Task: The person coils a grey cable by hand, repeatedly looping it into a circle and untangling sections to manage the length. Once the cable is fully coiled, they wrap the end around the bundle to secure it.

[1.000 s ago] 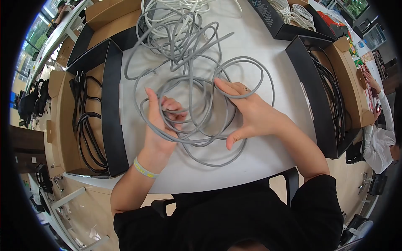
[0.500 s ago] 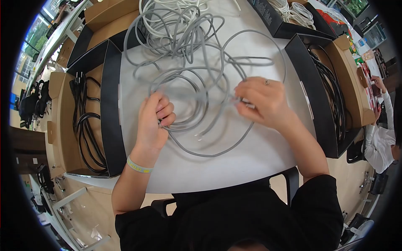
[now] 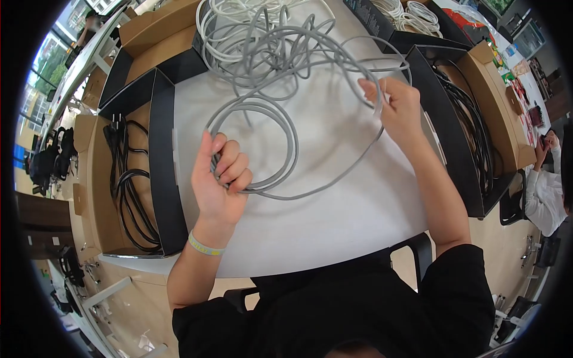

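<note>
The left hand (image 3: 222, 174) grips coiled grey cable (image 3: 293, 146); the right hand (image 3: 399, 107) pinches a strand; the worktop (image 3: 334, 230) stretches to its curved near edge between black boxes (image 3: 165, 161).

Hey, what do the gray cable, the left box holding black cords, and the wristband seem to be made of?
The gray cable is probably flexible plastic: smooth, softly shiny, bending into round loops. The box is likely cardboard, dark-coated outside, given its plain tan inside. The wristband may be silicone, a thin, pale, fairly matte band with yellow marks, though fabric is possible.
</note>
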Motion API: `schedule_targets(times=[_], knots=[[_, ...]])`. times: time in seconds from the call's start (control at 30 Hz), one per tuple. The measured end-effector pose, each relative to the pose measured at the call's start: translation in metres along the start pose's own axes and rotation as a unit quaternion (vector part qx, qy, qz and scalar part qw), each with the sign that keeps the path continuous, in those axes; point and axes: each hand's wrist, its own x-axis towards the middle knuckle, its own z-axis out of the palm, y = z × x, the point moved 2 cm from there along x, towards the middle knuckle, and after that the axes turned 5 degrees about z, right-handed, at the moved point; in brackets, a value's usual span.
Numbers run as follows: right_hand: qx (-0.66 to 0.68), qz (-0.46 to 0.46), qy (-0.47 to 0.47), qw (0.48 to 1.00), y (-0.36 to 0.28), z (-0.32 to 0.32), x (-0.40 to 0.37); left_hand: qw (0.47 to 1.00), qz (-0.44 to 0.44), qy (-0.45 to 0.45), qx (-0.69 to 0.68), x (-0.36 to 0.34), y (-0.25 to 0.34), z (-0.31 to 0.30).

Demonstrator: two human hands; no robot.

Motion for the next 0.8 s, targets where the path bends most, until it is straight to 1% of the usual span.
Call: schedule_targets(times=[0.03, 0.07, 0.1, 0.13, 0.17, 0.23, 0.27, 0.3, 0.33, 0.37, 0.4, 0.43, 0.47, 0.5, 0.53, 0.57, 0.6, 0.63, 0.67, 0.7, 0.77, 0.8], knots=[[0.026, 0.061, 0.009, 0.998, 0.003, -0.001, 0.002, 0.999, 0.032, 0.005, -0.008, -0.001, 0.002, 0.001], [0.053, 0.12, 0.018, 0.991, 0.007, -0.002, 0.004, 1.0, 0.03, 0.003, -0.006, -0.001, 0.001, 0.001], [0.054, 0.121, 0.021, 0.991, 0.008, -0.003, 0.006, 0.998, 0.033, 0.033, -0.037, -0.001, -0.002, -0.002], [0.1, 0.121, 0.033, 0.987, 0.01, -0.003, 0.008, 0.995, 0.036, 0.064, -0.069, -0.001, -0.004, -0.003], [0.145, 0.12, 0.045, 0.981, 0.012, -0.003, 0.009, 0.995, 0.037, 0.063, -0.069, -0.001, -0.007, -0.003], [0.154, 0.127, 0.043, 0.979, 0.018, 0.0, 0.007, 0.991, 0.06, 0.097, -0.068, -0.002, -0.011, -0.003], [0.163, 0.137, 0.042, 0.976, 0.021, 0.002, 0.007, 0.991, 0.061, 0.096, -0.069, -0.002, -0.011, -0.004], [0.162, 0.135, 0.041, 0.977, 0.021, 0.003, 0.006, 0.99, 0.084, 0.098, -0.057, -0.002, -0.009, -0.006], [0.18, 0.119, 0.057, 0.975, 0.021, 0.003, 0.006, 0.988, 0.108, 0.1, -0.044, -0.002, -0.006, -0.007], [0.198, 0.104, 0.072, 0.972, 0.02, 0.003, 0.005, 0.988, 0.109, 0.101, -0.044, -0.001, -0.004, -0.008], [0.198, 0.102, 0.071, 0.972, 0.018, 0.004, 0.003, 0.983, 0.13, 0.125, -0.043, -0.001, -0.002, -0.008], [0.194, 0.064, 0.066, 0.977, 0.015, 0.005, 0.0, 0.977, 0.149, 0.149, -0.041, 0.0, 0.001, -0.009], [0.19, 0.027, 0.062, 0.98, 0.012, 0.005, -0.001, 0.976, 0.149, 0.15, -0.042, 0.003, 0.001, -0.012], [0.188, 0.027, 0.06, 0.98, 0.013, 0.005, -0.001, 0.977, 0.15, 0.15, -0.007, 0.006, 0.001, -0.015], [0.156, -0.044, 0.016, 0.987, 0.011, 0.004, 0.0, 0.977, 0.151, 0.149, 0.027, 0.008, 0.0, -0.017], [0.124, -0.115, -0.029, 0.985, 0.009, 0.005, 0.0, 0.977, 0.152, 0.15, 0.024, 0.009, -0.003, -0.016], [0.124, -0.117, -0.03, 0.985, 0.009, 0.005, 0.001, 0.973, 0.135, 0.181, 0.055, 0.009, -0.009, -0.013], [0.159, -0.108, -0.05, 0.98, 0.009, 0.005, 0.0, 0.967, 0.116, 0.211, 0.086, 0.009, -0.012, -0.013], [0.194, -0.097, -0.069, 0.974, 0.009, 0.005, 0.0, 0.966, 0.117, 0.213, 0.085, 0.01, -0.011, -0.014], [0.195, -0.096, -0.069, 0.974, 0.01, 0.004, 0.001, 0.966, 0.115, 0.212, 0.093, 0.011, -0.01, -0.016], [0.293, -0.121, -0.152, 0.936, 0.012, 0.004, 0.004, 0.966, 0.11, 0.211, 0.102, 0.013, -0.007, -0.022], [0.293, -0.119, -0.152, 0.936, 0.011, 0.004, 0.001, 0.964, 0.116, 0.222, 0.085, 0.015, -0.002, -0.028]])
